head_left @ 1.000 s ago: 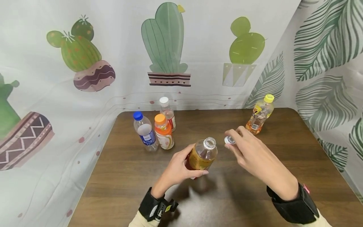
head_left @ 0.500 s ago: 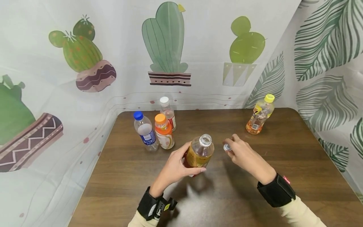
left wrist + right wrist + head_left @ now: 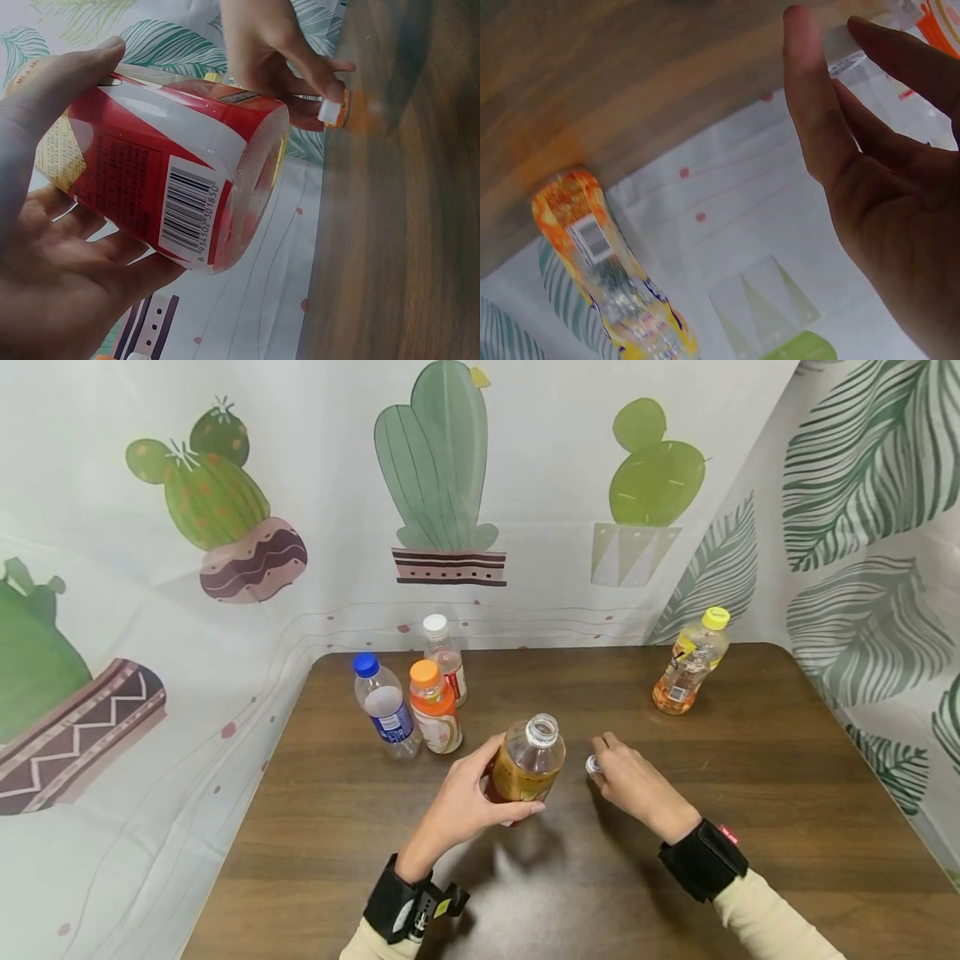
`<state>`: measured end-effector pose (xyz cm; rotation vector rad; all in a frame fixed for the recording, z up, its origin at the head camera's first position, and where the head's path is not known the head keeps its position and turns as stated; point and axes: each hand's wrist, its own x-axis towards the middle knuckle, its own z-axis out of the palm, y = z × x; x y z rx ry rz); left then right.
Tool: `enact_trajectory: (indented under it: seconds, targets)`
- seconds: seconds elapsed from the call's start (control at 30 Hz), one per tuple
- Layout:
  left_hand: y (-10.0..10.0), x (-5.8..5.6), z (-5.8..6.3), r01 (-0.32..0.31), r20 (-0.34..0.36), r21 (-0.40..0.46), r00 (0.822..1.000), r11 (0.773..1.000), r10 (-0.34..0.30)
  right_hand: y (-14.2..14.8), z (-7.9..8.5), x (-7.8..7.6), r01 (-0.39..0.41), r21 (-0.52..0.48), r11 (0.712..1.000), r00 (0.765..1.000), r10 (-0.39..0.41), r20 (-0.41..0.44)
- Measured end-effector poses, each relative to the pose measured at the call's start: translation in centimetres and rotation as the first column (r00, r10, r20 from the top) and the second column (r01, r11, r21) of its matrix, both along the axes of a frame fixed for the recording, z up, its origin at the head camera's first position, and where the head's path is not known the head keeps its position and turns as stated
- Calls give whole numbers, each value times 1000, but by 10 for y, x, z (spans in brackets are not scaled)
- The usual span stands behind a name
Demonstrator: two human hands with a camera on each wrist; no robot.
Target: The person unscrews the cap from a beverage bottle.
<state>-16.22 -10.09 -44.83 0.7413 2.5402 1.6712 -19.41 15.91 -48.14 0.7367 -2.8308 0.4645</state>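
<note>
My left hand (image 3: 465,802) grips an uncapped clear plastic bottle (image 3: 527,768) with a gold-and-red label. Its open mouth tilts slightly toward the right in the head view. In the left wrist view the bottle's barcode and bottom show, and the base is off the wooden tabletop. To the right of it, my right hand (image 3: 637,785) pinches a white bottle cap (image 3: 593,764) between thumb and fingers. The left wrist view has the cap (image 3: 332,112) low by the tabletop; whether it touches the wood I cannot tell. The fingers partly cover the cap in the right wrist view.
Left of the hands stand a blue-capped bottle (image 3: 386,714), an orange-capped bottle (image 3: 437,718) and a white-capped bottle (image 3: 447,664), close together. A yellow-capped bottle (image 3: 686,668) stands at the back right of the wooden table (image 3: 315,860). A patterned cloth (image 3: 540,485) hangs behind.
My right hand, holding the cap, has moved down and slightly left toward the tabletop. The left hand and its bottle have shifted a little to the left, then stayed put.
</note>
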Motion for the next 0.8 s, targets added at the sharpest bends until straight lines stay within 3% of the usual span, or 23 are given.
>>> enact_trajectory:
  seconds: [0.5, 0.8]
  targets:
    - [-2, 1, 0, -23, -1, -9, 1000, 1000, 23, 3, -27, -10, 43, -10, 999, 999, -43, -24]
    - [-2, 1, -1, -32, -1, -7, 999, 999, 32, 4, -35, -10, 51, 6, 999, 999, -51, 17]
